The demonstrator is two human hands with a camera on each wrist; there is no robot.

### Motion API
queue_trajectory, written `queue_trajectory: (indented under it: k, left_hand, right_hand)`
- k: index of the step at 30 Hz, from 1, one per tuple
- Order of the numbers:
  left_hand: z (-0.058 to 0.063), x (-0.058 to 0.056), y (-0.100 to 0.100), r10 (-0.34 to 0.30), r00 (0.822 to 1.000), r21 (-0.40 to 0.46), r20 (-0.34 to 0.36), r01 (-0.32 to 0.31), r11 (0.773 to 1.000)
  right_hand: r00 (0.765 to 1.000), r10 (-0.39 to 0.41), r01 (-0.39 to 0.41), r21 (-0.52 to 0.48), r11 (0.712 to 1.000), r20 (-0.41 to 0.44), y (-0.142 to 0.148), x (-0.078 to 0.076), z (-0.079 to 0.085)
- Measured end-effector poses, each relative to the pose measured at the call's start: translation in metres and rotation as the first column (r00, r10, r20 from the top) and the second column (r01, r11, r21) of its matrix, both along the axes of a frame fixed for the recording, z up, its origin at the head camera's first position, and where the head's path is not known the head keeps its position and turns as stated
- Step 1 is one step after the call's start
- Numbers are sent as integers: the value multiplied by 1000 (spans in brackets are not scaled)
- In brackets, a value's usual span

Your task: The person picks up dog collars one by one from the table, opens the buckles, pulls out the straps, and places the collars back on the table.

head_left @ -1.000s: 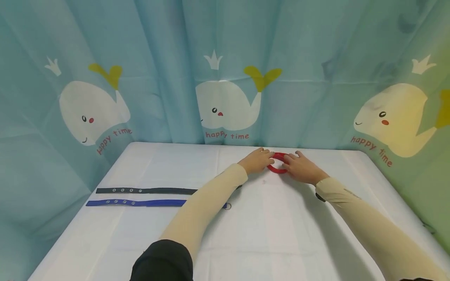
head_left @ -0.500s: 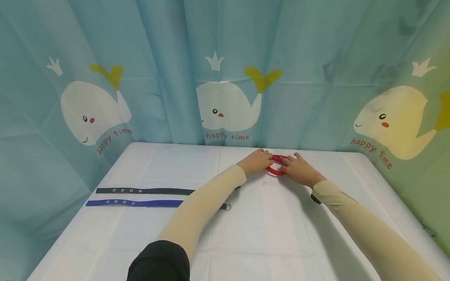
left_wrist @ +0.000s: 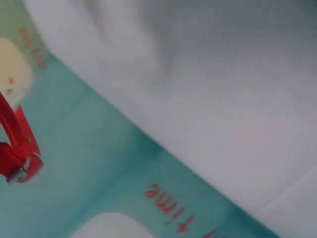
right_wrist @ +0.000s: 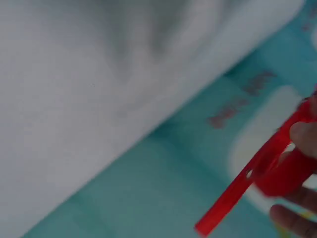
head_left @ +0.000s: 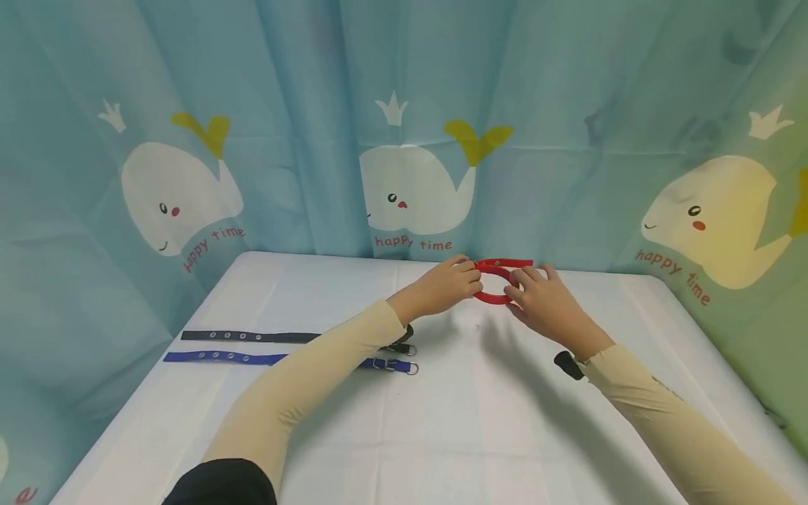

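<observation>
Both hands hold a red buckled collar [head_left: 491, 299] bent into a loop, raised over the far part of the table. My left hand [head_left: 442, 286] pinches it at the left side of the loop. The right hand [head_left: 548, 303] grips the opposite side with curled fingers. From the top of the loop, the strap's free end points right, with a metal eyelet on it. In the left wrist view a metal fitting shows on the red collar [left_wrist: 20, 144]. The right wrist view has the straight strap end [right_wrist: 228, 203] sticking out past the fingers [right_wrist: 304, 136].
A black collar [head_left: 278, 337] and a blue collar [head_left: 221, 356] lie side by side on the left of the white table [head_left: 435, 435], partly covered by the left sleeve [head_left: 315, 379]. A blue-green whale-print curtain [head_left: 303, 126] hangs behind the far edge.
The red collar has been lifted, and its free strap end now stretches out to the right above the loop. The left hand has moved slightly left, uncovering more of the black and blue collars.
</observation>
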State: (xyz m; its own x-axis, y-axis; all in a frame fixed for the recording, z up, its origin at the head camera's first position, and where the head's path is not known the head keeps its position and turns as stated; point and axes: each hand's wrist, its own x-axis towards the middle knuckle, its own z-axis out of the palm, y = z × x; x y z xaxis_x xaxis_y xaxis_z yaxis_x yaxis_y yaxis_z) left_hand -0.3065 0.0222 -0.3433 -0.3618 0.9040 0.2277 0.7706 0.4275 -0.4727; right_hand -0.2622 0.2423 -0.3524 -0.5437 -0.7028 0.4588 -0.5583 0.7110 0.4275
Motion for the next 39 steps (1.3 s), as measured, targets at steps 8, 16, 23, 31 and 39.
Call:
queue_trajectory:
  k: [8,16,23,31,39]
  left_hand:
    - [16,37,-23,-36,995,154,-88,50,987]
    - [16,51,-45,-109,986,269,-125,140,953]
    - [11,48,-60,-121,968,378,-219,199,904]
    - [5,54,-58,-72,942,368,-328,197,909]
    - [3,52,-64,1,945,399,-327,137,907]
  right_hand:
    - [989,85,-98,-110,989,-118,-25,34,20]
    - [972,173,-195,-136,971,-158,-33,46,24]
    - [967,196,-226,-192,955,-164,-41,51,23]
    - [953,243,-282,-236,930,-179,-61,50,17]
    - [946,260,-304,-255,918,-191,-65,48,17]
